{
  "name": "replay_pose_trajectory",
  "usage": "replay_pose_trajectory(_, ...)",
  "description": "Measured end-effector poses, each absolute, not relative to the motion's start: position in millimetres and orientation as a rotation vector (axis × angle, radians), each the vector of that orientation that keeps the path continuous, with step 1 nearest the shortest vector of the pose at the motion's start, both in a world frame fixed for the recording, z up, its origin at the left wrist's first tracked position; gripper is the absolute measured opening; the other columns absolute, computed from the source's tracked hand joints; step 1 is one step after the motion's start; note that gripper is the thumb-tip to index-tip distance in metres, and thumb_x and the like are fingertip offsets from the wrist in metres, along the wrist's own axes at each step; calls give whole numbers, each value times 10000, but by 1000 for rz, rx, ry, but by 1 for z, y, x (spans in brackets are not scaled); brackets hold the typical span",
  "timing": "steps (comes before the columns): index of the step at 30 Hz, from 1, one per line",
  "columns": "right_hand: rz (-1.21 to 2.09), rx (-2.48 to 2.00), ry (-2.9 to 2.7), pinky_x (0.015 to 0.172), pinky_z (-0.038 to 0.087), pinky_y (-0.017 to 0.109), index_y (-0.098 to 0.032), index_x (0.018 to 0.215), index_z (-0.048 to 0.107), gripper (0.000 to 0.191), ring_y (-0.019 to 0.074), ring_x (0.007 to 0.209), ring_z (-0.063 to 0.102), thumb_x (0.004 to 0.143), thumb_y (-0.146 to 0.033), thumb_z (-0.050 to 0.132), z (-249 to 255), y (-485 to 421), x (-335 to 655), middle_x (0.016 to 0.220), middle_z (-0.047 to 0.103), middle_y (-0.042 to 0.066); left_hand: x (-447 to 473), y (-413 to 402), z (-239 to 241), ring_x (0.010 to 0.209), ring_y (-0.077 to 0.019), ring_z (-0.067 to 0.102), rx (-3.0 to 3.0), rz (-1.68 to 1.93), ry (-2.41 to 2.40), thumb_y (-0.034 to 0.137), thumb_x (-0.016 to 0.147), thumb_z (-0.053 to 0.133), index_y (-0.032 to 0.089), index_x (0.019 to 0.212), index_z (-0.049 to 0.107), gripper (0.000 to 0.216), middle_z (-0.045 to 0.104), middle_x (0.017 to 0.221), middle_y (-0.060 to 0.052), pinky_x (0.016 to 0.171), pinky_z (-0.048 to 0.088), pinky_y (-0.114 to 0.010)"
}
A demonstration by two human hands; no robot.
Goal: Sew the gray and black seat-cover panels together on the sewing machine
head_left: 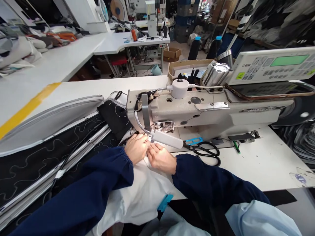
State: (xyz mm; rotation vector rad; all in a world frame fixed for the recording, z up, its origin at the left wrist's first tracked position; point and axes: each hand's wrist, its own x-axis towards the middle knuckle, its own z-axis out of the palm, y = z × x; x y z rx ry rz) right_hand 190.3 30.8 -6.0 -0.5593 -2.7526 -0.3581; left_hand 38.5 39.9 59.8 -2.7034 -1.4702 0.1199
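Close work in bright light

The left hand (136, 149) and right hand (159, 158), in navy sleeves (209, 180) gathered at the wrists, lay just in front of the sewing machine (197, 113). Each grip was curled down onto the white cloth (137, 193), with the fingertips (149, 149) nearly meeting below the machine's slim lamp (167, 139). Whether either hand was pinching the cloth or only pressing on it could not be told. The cloth ran from under the fingers toward the person in soft folds and looked light, limp and likely to slip, so it would probably handle best if held flat close to the machine. A blue clip (164, 202) sat at its near edge.

Left of the sewing machine lay a long black quilted panel (31, 170), its matte surface marked with looping pale stitching and bordered by smooth grey strips. Right of the machine, black-handled scissors (206, 150) rested on the white counter (246, 167). Behind the sewing machine stood a cardboard box (187, 67), and farther back was another sewing machine (152, 18).
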Motion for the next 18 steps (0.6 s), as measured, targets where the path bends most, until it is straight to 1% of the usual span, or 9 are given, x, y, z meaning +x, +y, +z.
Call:
replay_pose_trajectory(3,-505,-452,-2773,828,472,503,53,1056,574,317,305,986,624,860,-13,334,-4,21,192,1076,600,314,31,39,62,928,-227,549,-2691,104,-1451,61,762,433,150,941,650,295,632,912,-111,804,428,-341)
replay_pose_trajectory(5,-514,-411,-2817,791,488,515,78,1070,559,315,328,976,631,849,-9,352,-2,17,191,1065,592,342,27,42,56,908,-214,553,-2679,91,-1466,37,747,429,163,942,649,320,633,900,-92,802,427,-328)
replay_pose_trajectory(8,-483,-455,-2888,751,510,514,117,1072,551,323,359,968,632,813,9,392,-3,12,182,1053,574,379,27,47,40,858,-200,557,-2675,-11,-1430,55,743,456,162,788,653,229,632,804,-65,793,421,-313)
replay_pose_trajectory(11,-449,-573,-2917,747,521,506,134,1080,557,344,353,953,639,801,19,392,-3,9,171,1044,573,385,32,45,30,789,-180,547,-2658,-160,-1424,88,753,473,168,652,615,192,610,695,-41,749,409,-293)
replay_pose_trajectory(14,-359,-664,-2913,726,526,497,129,1046,591,349,333,887,659,807,2,371,-1,7,161,991,600,374,38,39,31,738,-179,531,-2620,-225,-1432,119,775,464,176,615,598,217,586,632,-33,723,394,-305)
replay_pose_trajectory(18,-209,-645,-2933,650,522,484,83,942,658,319,309,748,668,810,-53,401,1,9,156,824,648,325,43,35,36,695,-179,527,-2555,-323,-1365,164,808,453,183,568,584,274,552,560,-27,702,379,-315)
